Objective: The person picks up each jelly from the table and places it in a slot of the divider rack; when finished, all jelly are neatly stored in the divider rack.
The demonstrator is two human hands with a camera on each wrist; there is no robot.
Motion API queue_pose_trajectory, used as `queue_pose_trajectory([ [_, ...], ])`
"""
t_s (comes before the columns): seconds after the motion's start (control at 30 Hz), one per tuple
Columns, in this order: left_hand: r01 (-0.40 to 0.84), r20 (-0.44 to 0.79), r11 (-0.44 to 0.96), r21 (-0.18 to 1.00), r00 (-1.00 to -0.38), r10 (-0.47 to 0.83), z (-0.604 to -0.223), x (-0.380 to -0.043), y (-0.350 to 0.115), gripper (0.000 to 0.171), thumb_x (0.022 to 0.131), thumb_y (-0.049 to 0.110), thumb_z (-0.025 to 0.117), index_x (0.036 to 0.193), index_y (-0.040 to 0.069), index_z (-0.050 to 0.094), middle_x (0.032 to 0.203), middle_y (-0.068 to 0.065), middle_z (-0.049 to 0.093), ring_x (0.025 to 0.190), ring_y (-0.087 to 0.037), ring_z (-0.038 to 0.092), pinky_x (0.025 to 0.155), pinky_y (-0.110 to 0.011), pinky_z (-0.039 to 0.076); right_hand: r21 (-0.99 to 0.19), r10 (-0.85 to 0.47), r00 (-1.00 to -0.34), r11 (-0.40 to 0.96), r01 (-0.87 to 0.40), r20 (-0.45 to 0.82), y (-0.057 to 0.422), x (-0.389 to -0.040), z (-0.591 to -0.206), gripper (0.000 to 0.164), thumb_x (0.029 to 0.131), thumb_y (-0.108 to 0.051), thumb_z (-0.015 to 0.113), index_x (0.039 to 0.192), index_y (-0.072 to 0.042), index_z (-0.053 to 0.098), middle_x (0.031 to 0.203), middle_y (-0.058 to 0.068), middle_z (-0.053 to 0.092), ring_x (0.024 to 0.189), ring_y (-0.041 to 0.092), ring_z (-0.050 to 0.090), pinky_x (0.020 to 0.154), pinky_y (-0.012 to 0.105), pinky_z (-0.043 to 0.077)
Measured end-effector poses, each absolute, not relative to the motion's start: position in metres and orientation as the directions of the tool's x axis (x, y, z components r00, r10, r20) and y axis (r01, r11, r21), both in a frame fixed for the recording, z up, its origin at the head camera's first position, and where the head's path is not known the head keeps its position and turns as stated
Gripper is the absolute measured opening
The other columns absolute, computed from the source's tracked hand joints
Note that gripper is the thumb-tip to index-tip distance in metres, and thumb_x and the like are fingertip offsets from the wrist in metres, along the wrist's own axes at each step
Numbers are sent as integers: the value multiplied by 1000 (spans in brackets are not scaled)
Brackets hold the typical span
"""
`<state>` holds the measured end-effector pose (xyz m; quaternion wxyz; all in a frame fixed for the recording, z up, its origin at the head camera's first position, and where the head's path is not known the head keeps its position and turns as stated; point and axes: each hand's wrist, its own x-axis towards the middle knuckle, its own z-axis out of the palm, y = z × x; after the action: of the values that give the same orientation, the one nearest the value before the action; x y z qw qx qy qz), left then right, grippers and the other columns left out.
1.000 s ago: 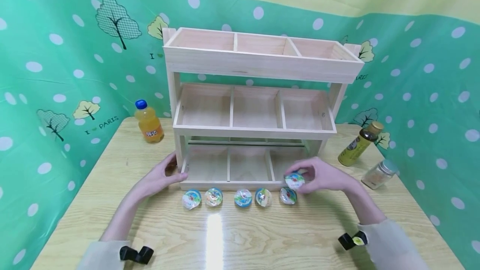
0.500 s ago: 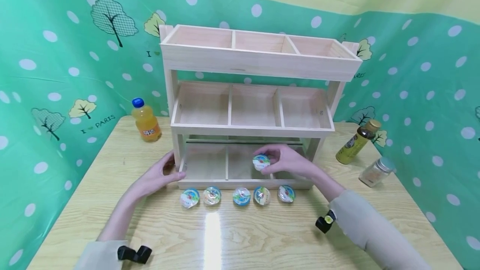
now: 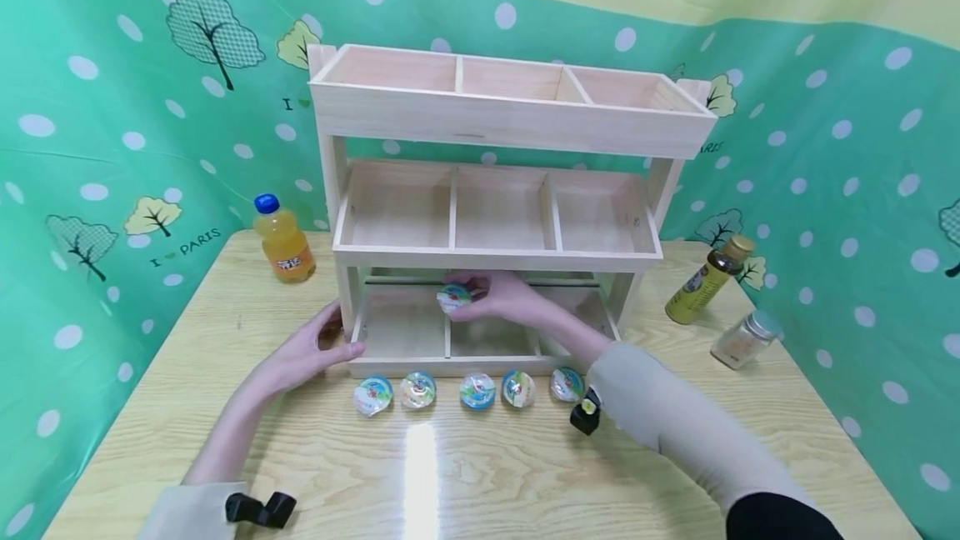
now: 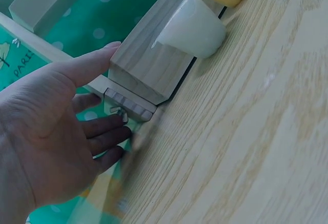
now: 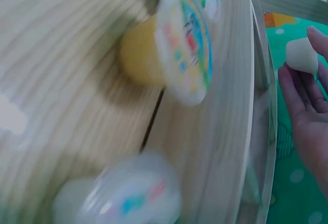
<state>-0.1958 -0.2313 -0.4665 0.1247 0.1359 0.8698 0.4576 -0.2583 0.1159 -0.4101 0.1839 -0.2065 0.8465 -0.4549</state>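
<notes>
My right hand (image 3: 502,300) pinches a small jelly cup (image 3: 453,298) between thumb and fingers, its printed lid facing me. It is over the bottom tier of a pale wooden three-tier rack (image 3: 510,122), near the divider between the left and middle compartments. In the right wrist view, the held cup's whitish body (image 5: 301,56) shows against the green cloth. My left hand (image 3: 306,354) is at the rack's lower left corner. Its thumb (image 4: 92,66) touches the front board, while the loosely spread fingers reach beside the side post.
Several jelly cups (image 3: 477,391) lie in a row along the rack's front. An orange drink bottle (image 3: 285,242) stands left of the rack. To the right are a dark bottle with a yellow label (image 3: 705,283) and a glass jar (image 3: 745,340). Dividers split each tier.
My right hand has carried the jelly cup leftward from the rack's front right, over the bottom tier to its left divider. My left hand keeps its place at the corner.
</notes>
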Motion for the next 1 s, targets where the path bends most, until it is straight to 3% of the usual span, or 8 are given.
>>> queue_pose_trajectory([
  [0.13,115,-100,550,827,-933,346,-466,-196,-230,98,96,38,71,167,11,8,167,-31,22,152,-55,24,120,-74,24,-839,-509,-848,518,-165,-147,96,-264,-410,63,82,-33,86,140,-25,63,135,-2,69,121,20,64,105,35,53],
  [0.27,107,-110,557,824,-933,342,-465,-196,-230,99,96,38,70,167,11,7,168,-30,20,152,-55,23,120,-74,23,-844,-530,-835,508,-171,-150,79,-269,-413,60,83,-30,86,138,-22,65,129,0,70,115,22,64,94,30,55],
  [0.37,106,-112,559,822,-933,341,-465,-196,-230,99,96,39,70,167,11,7,168,-31,20,152,-56,23,120,-74,24,-826,-551,-824,520,-216,-131,66,-271,-416,57,83,-28,86,136,-21,67,127,1,72,111,20,65,89,25,54],
  [0.63,106,-112,558,823,-933,343,-464,-196,-230,98,97,37,70,167,11,7,168,-30,21,152,-55,23,119,-75,23,-767,-595,-797,559,-316,-105,32,-270,-423,53,82,-21,88,132,-15,71,124,4,74,108,15,67,90,22,56],
  [0.8,121,-96,551,826,-933,348,-466,-194,-230,97,97,36,70,166,9,9,167,-31,24,152,-55,24,119,-75,23,-704,-612,-786,594,-390,-81,17,-269,-430,55,81,-22,88,133,-18,70,128,1,74,105,10,68,87,19,55],
  [1.0,125,-89,546,829,-933,350,-466,-195,-231,96,97,37,70,166,9,10,167,-31,23,152,-55,23,120,-74,22,-597,-611,-786,666,-447,-94,6,-266,-435,56,81,-28,88,134,-22,70,129,-1,74,110,11,68,93,20,54],
])
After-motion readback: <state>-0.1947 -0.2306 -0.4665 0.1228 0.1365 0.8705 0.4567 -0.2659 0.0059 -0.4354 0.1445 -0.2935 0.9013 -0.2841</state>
